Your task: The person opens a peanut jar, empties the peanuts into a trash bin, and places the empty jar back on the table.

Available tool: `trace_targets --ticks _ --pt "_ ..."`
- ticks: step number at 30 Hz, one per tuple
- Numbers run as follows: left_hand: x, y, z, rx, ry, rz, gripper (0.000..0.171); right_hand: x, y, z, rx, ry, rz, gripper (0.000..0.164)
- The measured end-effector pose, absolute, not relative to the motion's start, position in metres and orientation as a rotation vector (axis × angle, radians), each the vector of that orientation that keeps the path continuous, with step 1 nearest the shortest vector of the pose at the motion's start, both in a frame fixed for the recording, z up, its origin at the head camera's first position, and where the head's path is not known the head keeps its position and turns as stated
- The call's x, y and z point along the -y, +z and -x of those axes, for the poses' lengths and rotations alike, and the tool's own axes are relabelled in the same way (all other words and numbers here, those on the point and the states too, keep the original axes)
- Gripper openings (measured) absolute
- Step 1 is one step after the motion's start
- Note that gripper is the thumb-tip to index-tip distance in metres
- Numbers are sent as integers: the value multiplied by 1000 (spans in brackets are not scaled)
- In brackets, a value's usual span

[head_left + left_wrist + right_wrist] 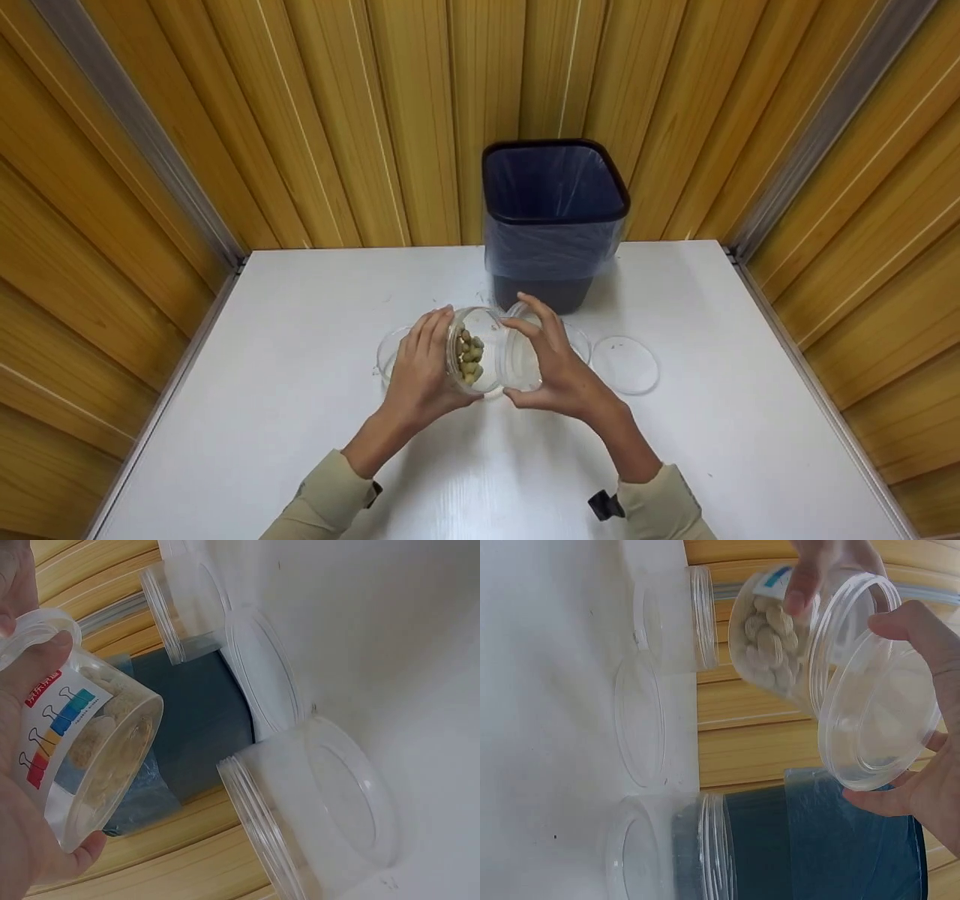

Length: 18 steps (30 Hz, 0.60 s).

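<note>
My left hand [421,375] grips a clear plastic jar [142,701], which is tilted on its side with its mouth toward the right hand. Inside lie several brown nuts [772,645] that look like peanuts in their shells. A white label [71,716] with coloured binder clips wraps the jar's wall. With fingers and thumb spread around its rim, my right hand [559,371] holds a clear round lid [885,716]. The lid stands on edge, tilted, close to the jar's mouth. Whether the two touch is hard to tell.
A dark bin [551,259] with a plastic liner stands behind the hands, against the yellow slatted wall [420,112]. On the white table [315,300] are two more clear jars, one left [385,349] and one right [579,341]. Another clear lid [626,365] lies flat farther right.
</note>
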<state>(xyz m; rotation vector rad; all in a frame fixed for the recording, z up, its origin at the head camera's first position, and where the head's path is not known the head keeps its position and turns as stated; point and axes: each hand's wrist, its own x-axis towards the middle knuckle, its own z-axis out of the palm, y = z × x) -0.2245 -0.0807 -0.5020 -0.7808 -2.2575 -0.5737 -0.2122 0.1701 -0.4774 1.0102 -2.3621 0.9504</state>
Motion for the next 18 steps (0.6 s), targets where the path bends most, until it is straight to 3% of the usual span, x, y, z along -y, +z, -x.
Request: trace_targets --ticks 18 --pt "129 -500 228 2336 -585 614 138 -167 -488 215 2317 1333 -836 102"
